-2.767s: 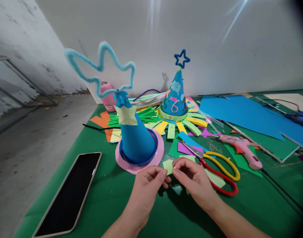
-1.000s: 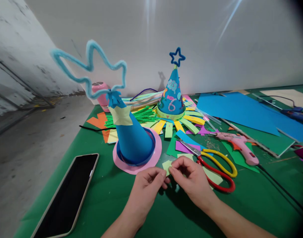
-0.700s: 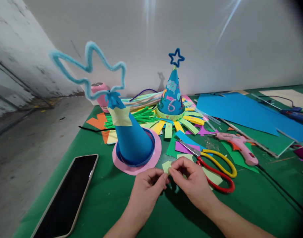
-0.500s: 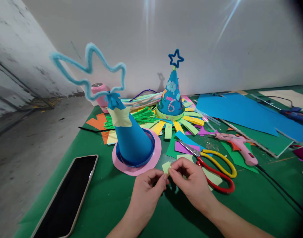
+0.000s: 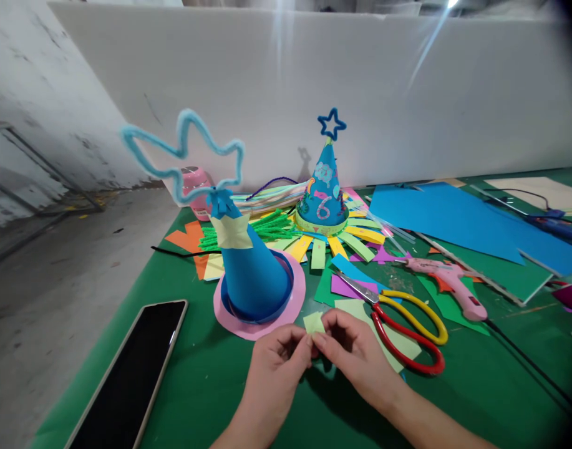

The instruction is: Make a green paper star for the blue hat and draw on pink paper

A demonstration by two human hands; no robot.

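Nearest, over the green table (image 5: 211, 399), the left hand (image 5: 276, 365) and the right hand (image 5: 355, 355) meet fingertip to fingertip. Each pinches a small pale green paper scrap (image 5: 314, 322) between thumb and forefinger, the other fingers curled in. The scrap stands up between them, just near of a pink brim (image 5: 295, 305).

To the near left lies a phone (image 5: 131, 374), screen dark. Just right of the right hand, red-and-yellow scissors (image 5: 407, 321) rest on paper offcuts, blades pointing far-left.

Beyond the hands the plain blue cone hat (image 5: 255, 274) stands on that brim, with a pale blue pipe-cleaner star (image 5: 183, 153) on top. Farther right lies a pink glue gun (image 5: 447, 277). Farther still, a decorated hat (image 5: 324, 196) marked "6" stands on a ring of coloured strips, and a large blue sheet (image 5: 454, 215) lies at the far right.
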